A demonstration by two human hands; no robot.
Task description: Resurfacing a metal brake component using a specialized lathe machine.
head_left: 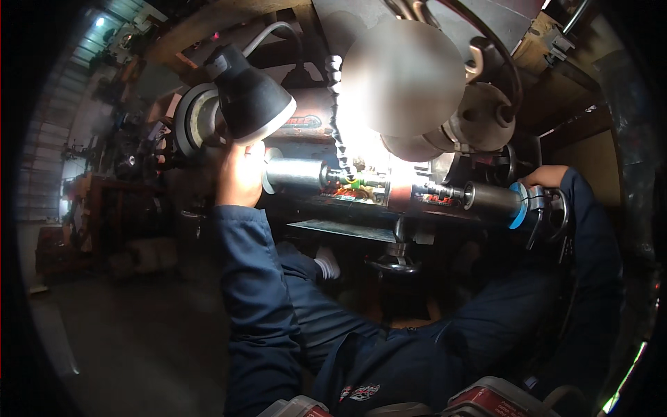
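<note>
My left hand [240, 174] reaches up against the left end of a machine, right under a black cone-shaped lamp shade [251, 97] and beside a shiny metal cylinder [295, 174]. My right hand [545, 177] grips the handwheel [545, 208] at the machine's right end, next to a blue ring [517, 206] on a grey sleeve [490, 198]. Between the hands runs the brightly lit spindle area with a small workpiece [358, 182]. Both forearms wear dark blue sleeves.
A segmented coolant hose [335, 104] hangs over the lit centre. A large blurred round shape [403, 76] sits above it. A metal tray [340, 229] and a lower handwheel [392, 264] lie below the spindle. A dim workshop with cluttered benches [104, 187] stretches left.
</note>
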